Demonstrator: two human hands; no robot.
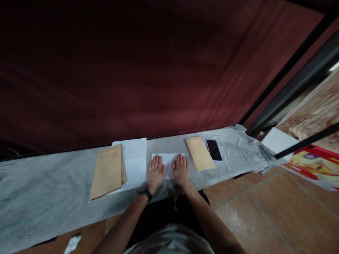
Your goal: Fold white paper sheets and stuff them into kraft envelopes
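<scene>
A small white sheet of paper [168, 165] lies on the grey cloth in front of me, perhaps folded; I cannot tell for sure. My left hand [155, 171], with a dark band on the wrist, rests flat on its left part, fingers stretched out. On its right part my right hand [181, 170] lies flat too, thumb apart from the fingers. To the left, brown envelopes [106, 171] lie overlapping on larger white paper [136, 155]. Close by on the right is another stack of brown envelopes [200, 153].
Beyond the right-hand envelopes lies a phone [214, 150]. Grey cloth [47, 187] covers the long narrow table, with a dark red curtain [148, 88] behind it. Black poles [280, 76] and a red-and-yellow box [315, 164] stand at the right. Tiled floor [254, 215] shows below.
</scene>
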